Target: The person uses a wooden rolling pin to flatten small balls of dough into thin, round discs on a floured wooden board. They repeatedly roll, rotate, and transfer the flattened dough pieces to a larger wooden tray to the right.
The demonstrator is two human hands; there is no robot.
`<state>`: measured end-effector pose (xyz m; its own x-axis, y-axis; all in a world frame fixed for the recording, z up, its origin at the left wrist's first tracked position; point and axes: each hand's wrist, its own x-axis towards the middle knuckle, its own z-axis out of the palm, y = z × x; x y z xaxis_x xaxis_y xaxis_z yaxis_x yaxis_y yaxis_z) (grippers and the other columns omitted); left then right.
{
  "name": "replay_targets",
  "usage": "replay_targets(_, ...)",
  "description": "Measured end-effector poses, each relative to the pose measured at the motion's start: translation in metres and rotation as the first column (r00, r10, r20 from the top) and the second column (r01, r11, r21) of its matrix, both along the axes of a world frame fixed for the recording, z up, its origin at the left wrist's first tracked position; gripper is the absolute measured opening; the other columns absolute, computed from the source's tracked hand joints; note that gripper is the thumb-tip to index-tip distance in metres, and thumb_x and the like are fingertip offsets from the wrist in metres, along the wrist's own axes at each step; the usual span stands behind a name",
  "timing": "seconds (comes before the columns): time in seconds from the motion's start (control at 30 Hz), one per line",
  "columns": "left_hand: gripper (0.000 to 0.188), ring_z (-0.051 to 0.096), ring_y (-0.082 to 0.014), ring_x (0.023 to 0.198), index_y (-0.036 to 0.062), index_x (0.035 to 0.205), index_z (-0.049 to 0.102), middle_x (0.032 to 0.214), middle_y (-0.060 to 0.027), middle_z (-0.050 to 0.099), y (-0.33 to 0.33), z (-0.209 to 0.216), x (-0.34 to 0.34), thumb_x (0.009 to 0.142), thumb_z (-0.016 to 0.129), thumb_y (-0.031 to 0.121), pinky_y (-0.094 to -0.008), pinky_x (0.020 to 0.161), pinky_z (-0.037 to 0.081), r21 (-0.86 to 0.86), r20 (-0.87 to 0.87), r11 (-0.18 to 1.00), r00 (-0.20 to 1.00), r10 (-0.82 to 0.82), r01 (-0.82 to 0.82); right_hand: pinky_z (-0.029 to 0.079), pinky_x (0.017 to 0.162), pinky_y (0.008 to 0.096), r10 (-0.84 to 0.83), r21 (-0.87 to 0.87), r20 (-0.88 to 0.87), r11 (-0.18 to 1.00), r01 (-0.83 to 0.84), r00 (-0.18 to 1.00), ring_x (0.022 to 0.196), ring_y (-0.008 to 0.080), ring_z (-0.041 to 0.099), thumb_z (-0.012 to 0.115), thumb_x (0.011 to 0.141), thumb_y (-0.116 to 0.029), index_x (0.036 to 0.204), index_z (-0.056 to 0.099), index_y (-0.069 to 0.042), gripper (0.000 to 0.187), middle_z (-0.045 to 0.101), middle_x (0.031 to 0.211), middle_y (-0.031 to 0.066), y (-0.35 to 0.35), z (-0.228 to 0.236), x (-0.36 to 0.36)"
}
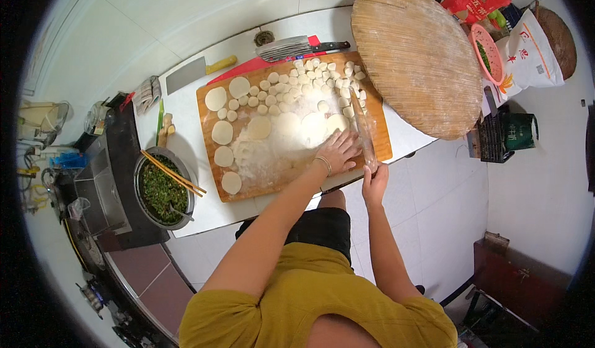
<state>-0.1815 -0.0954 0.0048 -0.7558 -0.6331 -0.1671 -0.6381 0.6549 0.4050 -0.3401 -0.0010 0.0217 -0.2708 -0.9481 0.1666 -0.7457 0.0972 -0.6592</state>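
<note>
A floured wooden board (214, 173) lies in front of me on the white tabletop. My left hand (341, 152) rests over its near right part, fingers spread, just below a flat dough round (338, 123). Closed round the near end of a wooden rolling pin (362, 128) is my right hand (374, 185). The pin points away from me along the board's right side. Many small dough pieces (310, 75) cover the far part of the board. Rolled wrappers (222, 132) line its left side. Loose flour whitens the middle.
At left stands a bowl of chopped green filling (162, 187) with chopsticks (173, 173) across it. Behind the board lie a yellow-handled cleaver (192, 74) and a black-handled knife (291, 49). A large round slatted tray (415, 57) overhangs the right; a pink basket (486, 53) sits beyond.
</note>
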Motion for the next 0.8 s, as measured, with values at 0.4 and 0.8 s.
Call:
replay_targets(0.4, 0.040, 0.050, -0.0310, 0.107, 0.0062, 0.120, 0.052, 0.117, -0.0140, 0.051, -0.051, -0.025, 0.138, 0.081, 0.053, 0.007, -0.0394, 0.089, 0.046, -0.425, -0.061, 0.666, 0.753, 0.655, -0.613, 0.041, 0.076, 0.0450, 0.007, 0.047, 0.073, 0.999, -0.011, 0.997, 0.084, 0.0380, 0.052, 0.065, 0.084, -0.015, 0.097, 0.052, 0.003, 0.026, 0.054, 0.089, 0.0203, -0.005, -0.006, 0.000)
replay_targets(0.8, 0.020, 0.057, -0.0293, 0.089, 0.0052, 0.094, 0.058, 0.097, -0.0135, 0.054, -0.040, -0.043, 0.157, 0.078, 0.059, 0.017, -0.0399, 0.074, 0.050, -0.371, -0.227, 0.651, 0.745, 0.628, -0.662, 0.040, 0.077, 0.0440, 0.075, 0.033, 0.040, 0.997, -0.077, 0.996, 0.086, 0.0369, 0.052, 0.067, 0.082, -0.016, 0.099, 0.054, 0.002, 0.029, 0.054, 0.092, 0.0194, -0.008, 0.007, 0.017)
